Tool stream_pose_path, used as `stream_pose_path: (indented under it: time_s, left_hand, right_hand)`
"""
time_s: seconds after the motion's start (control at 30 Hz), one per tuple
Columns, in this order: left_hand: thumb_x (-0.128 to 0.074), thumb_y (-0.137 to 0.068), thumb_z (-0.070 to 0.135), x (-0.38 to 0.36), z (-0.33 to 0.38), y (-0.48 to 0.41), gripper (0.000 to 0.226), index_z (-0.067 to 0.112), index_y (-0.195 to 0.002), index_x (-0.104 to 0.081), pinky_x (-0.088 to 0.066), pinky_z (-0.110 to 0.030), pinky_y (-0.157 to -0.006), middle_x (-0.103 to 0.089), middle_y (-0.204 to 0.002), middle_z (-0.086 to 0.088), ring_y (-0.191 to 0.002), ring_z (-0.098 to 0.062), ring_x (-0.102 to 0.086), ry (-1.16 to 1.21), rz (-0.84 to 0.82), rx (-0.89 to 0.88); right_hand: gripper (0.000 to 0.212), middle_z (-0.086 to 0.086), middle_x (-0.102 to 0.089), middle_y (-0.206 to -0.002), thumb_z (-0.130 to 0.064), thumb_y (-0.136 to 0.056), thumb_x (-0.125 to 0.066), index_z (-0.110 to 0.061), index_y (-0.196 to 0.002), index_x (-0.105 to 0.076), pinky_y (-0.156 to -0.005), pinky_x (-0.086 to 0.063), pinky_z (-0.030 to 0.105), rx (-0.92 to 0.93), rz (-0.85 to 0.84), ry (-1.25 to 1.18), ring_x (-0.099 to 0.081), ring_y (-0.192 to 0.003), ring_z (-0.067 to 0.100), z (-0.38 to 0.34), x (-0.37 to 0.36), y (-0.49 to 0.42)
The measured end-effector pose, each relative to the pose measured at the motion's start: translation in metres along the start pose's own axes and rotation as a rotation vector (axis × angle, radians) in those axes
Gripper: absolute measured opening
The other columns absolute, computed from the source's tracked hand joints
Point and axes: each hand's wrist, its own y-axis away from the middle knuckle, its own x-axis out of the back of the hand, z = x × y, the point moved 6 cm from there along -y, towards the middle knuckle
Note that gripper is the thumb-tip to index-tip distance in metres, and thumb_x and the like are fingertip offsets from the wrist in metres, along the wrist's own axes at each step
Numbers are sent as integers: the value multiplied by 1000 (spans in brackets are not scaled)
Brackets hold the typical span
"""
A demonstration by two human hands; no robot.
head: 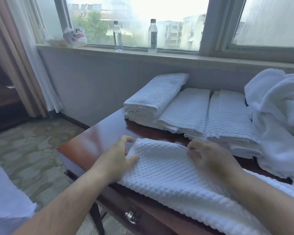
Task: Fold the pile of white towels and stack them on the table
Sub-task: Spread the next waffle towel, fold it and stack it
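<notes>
A white waffle-textured towel [173, 173] lies across the near part of the dark wooden table [98, 133] and hangs toward me. My left hand [116, 157] pinches its far left corner between thumb and fingers. My right hand [209, 157] grips the far right corner, fingers curled over the edge. Behind them, three stacks of folded white towels sit in a row: a tall left stack [153, 97], a middle stack [187, 111] and a right stack [229, 119]. A loose pile of unfolded white towels [278, 119] fills the table's right end.
The window sill behind the table carries two clear water bottles [117, 36] [152, 36] and a white plastic bag [75, 37]. A beige curtain [15, 56] hangs at left over patterned carpet [32, 150]. A drawer handle [131, 217] shows on the table's front.
</notes>
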Motion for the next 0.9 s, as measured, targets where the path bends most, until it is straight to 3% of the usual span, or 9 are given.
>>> stream_pose_path:
  time_s: [0.13, 0.27, 0.33, 0.4, 0.5, 0.63, 0.7, 0.83, 0.9]
  left_hand:
    - [-60, -95, 29, 0, -2, 12, 63, 56, -142, -27, -41, -24, -56, -43, -71, 7, -55, -7, -43, -9, -52, -70]
    - [-53, -99, 34, 4, 7, 17, 62, 62, -145, -23, -40, -19, -67, -56, -99, 11, -68, -2, -53, -214, -92, -95]
    - [-48, -102, 37, 3, 9, 18, 57, 64, -146, -24, -45, -25, -79, -54, -113, 8, -79, -3, -56, -282, -132, -87]
    - [-43, -104, 36, 1, 11, 20, 52, 66, -144, -29, -46, -28, -86, -49, -108, 11, -88, -5, -57, -321, -148, -89]
    - [-43, -105, 30, -2, 11, 23, 50, 62, -143, -38, -41, -24, -79, -43, -97, 13, -84, -6, -52, -324, -113, -107]
    - [-31, -105, 38, -4, 7, 31, 47, 59, -146, -33, -48, -33, -84, -37, -98, 12, -88, -10, -52, -433, -66, -30]
    - [-31, -104, 38, -3, 10, 35, 48, 55, -149, -31, -48, -35, -89, -36, -106, 12, -98, -13, -49, -491, -41, -14]
    - [-33, -102, 36, -6, 30, 37, 55, 40, -156, -25, -22, -43, -116, -23, -155, 2, -142, -21, -19, -652, 30, -76]
    - [-29, -103, 39, -19, 46, 40, 55, 40, -158, -19, -7, -42, -123, -11, -165, 4, -150, -17, -5, -601, -16, -166]
  right_hand:
    - [18, -16, -61, -98, -48, -103, -43, -36, -103, -56, -79, -48, 32, 60, -57, 12, -56, -91, 6, -8, -5, 0]
    - [21, -14, -60, -99, -51, -103, -42, -35, -104, -55, -80, -52, 34, 50, -71, 96, -59, -92, 9, -10, -10, -3]
    - [18, -13, -61, -96, -48, -103, -45, -33, -102, -56, -76, -52, 35, 65, -22, 89, -61, -89, 11, -12, -8, -2]
    - [13, -12, -65, -92, -41, -102, -52, -31, -100, -60, -70, -51, 37, 110, 105, 25, -62, -85, 15, -17, -1, 0]
    - [9, -12, -67, -93, -37, -100, -59, -30, -98, -65, -65, -48, 35, 126, 252, -46, -62, -81, 18, -22, 8, 0]
    - [18, -14, -58, -97, -50, -101, -47, -35, -103, -57, -66, -41, 33, 17, 26, 80, -58, -87, 13, -12, -14, -5]
    - [20, -13, -56, -98, -51, -101, -44, -34, -105, -53, -69, -40, 32, -13, 9, 79, -57, -90, 14, -9, -16, -4]
    - [30, -9, -56, -113, -46, -103, -39, -30, -126, -50, -87, -42, 34, -12, -12, 187, -52, -104, 16, -8, -13, 6]
    - [38, -8, -53, -124, -45, -104, -35, -29, -137, -43, -94, -38, 37, -35, -40, 232, -48, -114, 17, -4, -11, 18]
